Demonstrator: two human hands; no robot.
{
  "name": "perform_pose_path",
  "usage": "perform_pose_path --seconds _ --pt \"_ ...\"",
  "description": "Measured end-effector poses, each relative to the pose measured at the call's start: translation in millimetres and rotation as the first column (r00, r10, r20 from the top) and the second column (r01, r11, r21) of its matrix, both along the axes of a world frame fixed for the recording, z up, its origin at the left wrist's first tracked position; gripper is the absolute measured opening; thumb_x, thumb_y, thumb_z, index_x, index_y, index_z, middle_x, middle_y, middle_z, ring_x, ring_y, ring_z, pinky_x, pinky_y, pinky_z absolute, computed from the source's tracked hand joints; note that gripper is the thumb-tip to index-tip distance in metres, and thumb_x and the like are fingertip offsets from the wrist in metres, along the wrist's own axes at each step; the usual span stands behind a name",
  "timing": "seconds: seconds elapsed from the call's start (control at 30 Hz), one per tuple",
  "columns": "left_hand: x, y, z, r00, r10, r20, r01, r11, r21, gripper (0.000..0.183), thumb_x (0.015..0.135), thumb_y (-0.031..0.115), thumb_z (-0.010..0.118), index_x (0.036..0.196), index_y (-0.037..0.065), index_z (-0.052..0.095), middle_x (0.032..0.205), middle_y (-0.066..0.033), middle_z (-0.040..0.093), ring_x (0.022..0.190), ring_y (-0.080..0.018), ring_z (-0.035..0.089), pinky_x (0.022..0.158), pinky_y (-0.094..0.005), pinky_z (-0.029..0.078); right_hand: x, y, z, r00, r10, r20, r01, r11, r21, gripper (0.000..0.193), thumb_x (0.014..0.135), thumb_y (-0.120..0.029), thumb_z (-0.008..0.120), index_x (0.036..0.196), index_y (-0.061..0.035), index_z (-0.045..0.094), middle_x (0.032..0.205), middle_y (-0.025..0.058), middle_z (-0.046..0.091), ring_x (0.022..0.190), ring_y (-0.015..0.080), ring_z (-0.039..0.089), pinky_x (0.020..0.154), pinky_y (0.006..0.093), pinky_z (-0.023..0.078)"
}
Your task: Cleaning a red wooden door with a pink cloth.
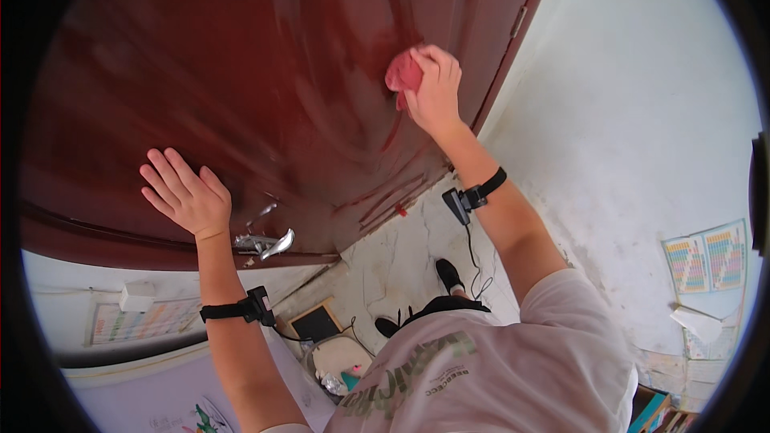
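A dark red door (216, 56) with a glossy, streaked surface fills the upper part of the head view. My right hand (437, 95) is closed around a bunched pinkish-red cloth (403, 72) against the door's right part, not far from its hinged edge. On the left, my left hand (192, 199) is stretched out with fingers apart, its palm toward the door and seemingly resting on it. It holds nothing. Just right of that wrist is the silver door handle (277, 244). Each forearm wears a black strap with a small device and a cable.
A metal hinge (518, 22) shows on the door's right edge, beside a white wall (634, 112) with colourful charts (706, 261). Below lies a marbled floor (385, 261) with a small dark board (316, 323) and a bin-like container (345, 357). Cables hang near my feet.
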State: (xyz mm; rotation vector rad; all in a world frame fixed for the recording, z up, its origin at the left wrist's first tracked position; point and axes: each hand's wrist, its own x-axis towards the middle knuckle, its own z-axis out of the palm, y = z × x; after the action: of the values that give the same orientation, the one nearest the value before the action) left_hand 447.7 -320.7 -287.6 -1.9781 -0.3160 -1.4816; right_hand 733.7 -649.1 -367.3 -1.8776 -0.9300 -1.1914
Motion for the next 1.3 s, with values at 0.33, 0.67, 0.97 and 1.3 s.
perform_pose_path --seconds 0.33,0.67,0.97,1.3 --pt "-1 -4 -2 0.999 0.025 -0.045 -0.026 0.999 -0.022 0.059 0.113 0.030 0.046 0.165 0.002 0.045 0.175 -0.0181 0.039 0.163 -0.0403 0.033 0.133 -0.0552 0.019 -15 79 258 0.957 0.048 0.286 -0.188 0.853 0.486 0.076 0.086 -0.013 0.082 0.152 -0.0030 0.046 0.147 0.0259 0.050 0.137 0.0483 0.049 0.115 0.0574 0.039" --pt "6 -6 3 1.000 -0.015 -0.013 0.015 1.000 -0.013 0.058 0.113 0.030 0.047 0.163 0.001 0.047 0.174 -0.0180 0.041 0.164 -0.0381 0.033 0.134 -0.0526 0.016 31 64 84 0.936 0.351 -0.004 -0.201 0.546 0.814 0.057 0.092 0.001 0.070 0.143 0.0016 0.045 0.137 0.0184 0.052 0.132 0.0342 0.055 0.115 0.0509 0.043" --pt "2 -5 6 0.998 -0.062 -0.005 0.062 0.997 0.040 0.059 0.113 0.029 0.045 0.163 -0.004 0.045 0.174 -0.0228 0.038 0.165 -0.0418 0.028 0.135 -0.0527 0.013 0 71 -128 0.839 0.197 -0.507 0.277 0.647 0.710 0.054 0.105 -0.008 0.058 0.151 0.0065 0.036 0.144 0.0229 0.049 0.135 0.0357 0.058 0.120 0.0473 0.042" --pt "4 -5 6 0.997 -0.072 -0.015 0.073 0.997 0.040 0.061 0.115 0.032 0.042 0.163 -0.005 0.044 0.173 -0.0253 0.038 0.166 -0.0432 0.025 0.135 -0.0544 0.010 -45 92 -282 0.162 0.136 -0.977 0.703 0.679 0.211 0.047 0.108 -0.036 0.059 0.141 -0.0022 0.054 0.125 0.0198 0.072 0.108 0.0357 0.072 0.100 0.0557 0.055"
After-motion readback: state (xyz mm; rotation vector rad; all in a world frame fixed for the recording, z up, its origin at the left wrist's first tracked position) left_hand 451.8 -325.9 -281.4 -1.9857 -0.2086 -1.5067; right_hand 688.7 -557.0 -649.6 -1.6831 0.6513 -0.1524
